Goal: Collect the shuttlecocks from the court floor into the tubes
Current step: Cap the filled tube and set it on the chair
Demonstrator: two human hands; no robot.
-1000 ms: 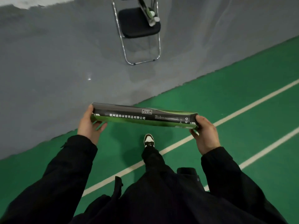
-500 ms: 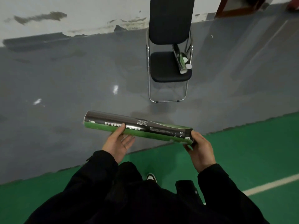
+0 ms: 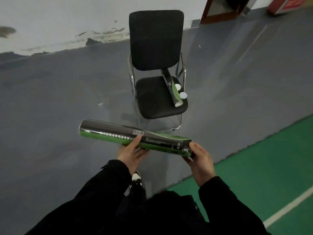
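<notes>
I hold a long black-and-green shuttlecock tube (image 3: 118,134) level in front of me, over the grey floor. My left hand (image 3: 131,154) cups it from below near its middle, thumb on top. My right hand (image 3: 200,160) grips its right end. A second black-and-green tube (image 3: 170,86) lies on the seat of a black chair (image 3: 152,97), its white end toward me. Two white round caps (image 3: 183,95) rest beside that tube on the seat. No shuttlecock shows on the floor.
The chair with chrome legs stands just ahead on the grey floor (image 3: 59,107), its back to a pale wall (image 3: 50,19). The green court (image 3: 262,167) with a white line lies to my right. A brown door frame (image 3: 218,12) is at the far right.
I have walked off the green court toward the chair, which is now much closer. My left hand slid from the tube's left end to its middle.
</notes>
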